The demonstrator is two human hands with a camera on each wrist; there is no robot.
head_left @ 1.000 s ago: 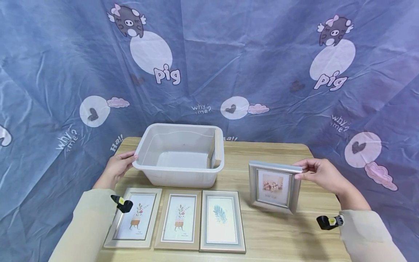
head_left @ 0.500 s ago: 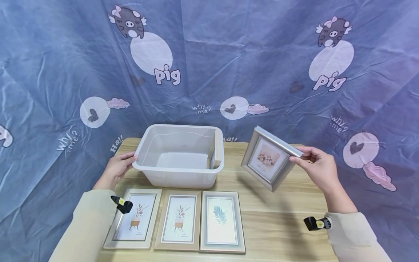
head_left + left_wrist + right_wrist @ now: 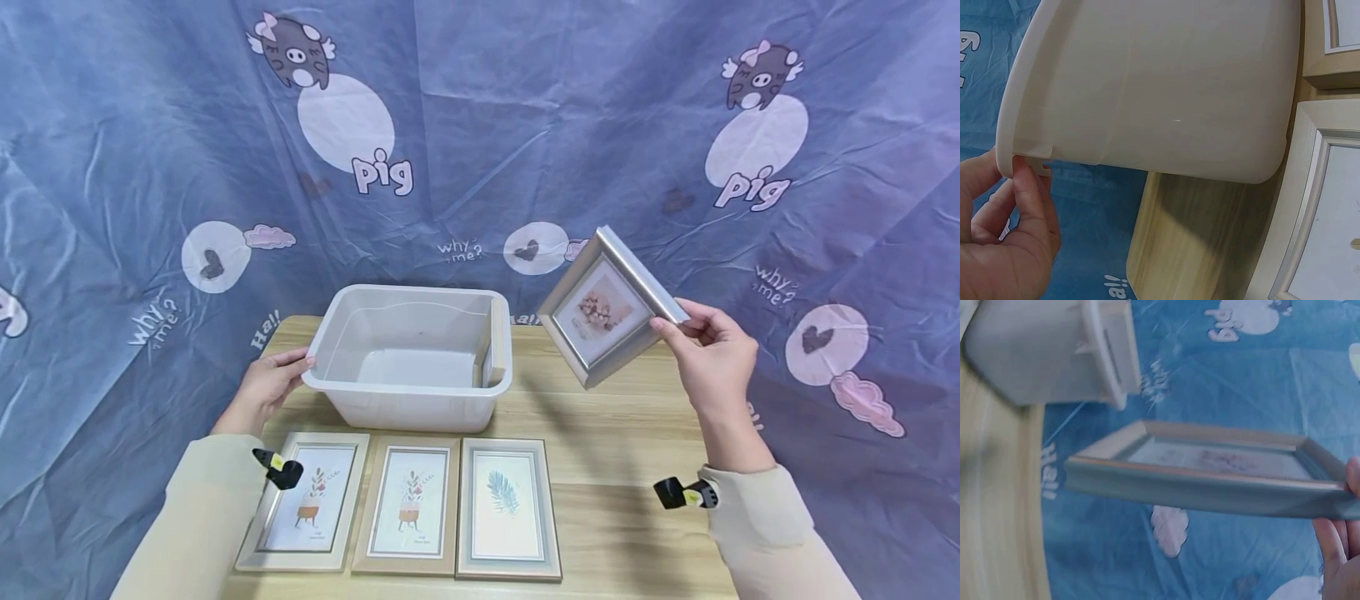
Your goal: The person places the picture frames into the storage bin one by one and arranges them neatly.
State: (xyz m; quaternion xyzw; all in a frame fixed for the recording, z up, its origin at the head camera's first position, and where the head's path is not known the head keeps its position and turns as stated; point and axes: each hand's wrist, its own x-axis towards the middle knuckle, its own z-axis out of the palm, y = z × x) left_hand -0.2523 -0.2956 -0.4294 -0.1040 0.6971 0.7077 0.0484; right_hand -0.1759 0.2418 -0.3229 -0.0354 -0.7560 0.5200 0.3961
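Note:
A silver picture frame [image 3: 600, 308] with a pink flower print hangs tilted above the table's right side. My right hand [image 3: 716, 354] pinches it at one corner, thumb on the front and fingers behind, as the right wrist view also shows. On the left, my left hand [image 3: 268, 385] grips the rim of a white plastic tub [image 3: 412, 408], thumb and fingers at its corner in the left wrist view. Inside the tub a light wood-coloured frame [image 3: 492, 342] stands on edge against the right wall.
Along the front of the wooden table [image 3: 630, 533] three frames lie face up side by side: a cream one [image 3: 251, 560], a tan one [image 3: 362, 533] and a silver-beige one [image 3: 553, 533]. A blue printed cloth [image 3: 465, 108] hangs behind the table.
My right hand has raised the silver picture frame, moved it left towards the tub and tilted it. The left hand and the tub have stayed in place.

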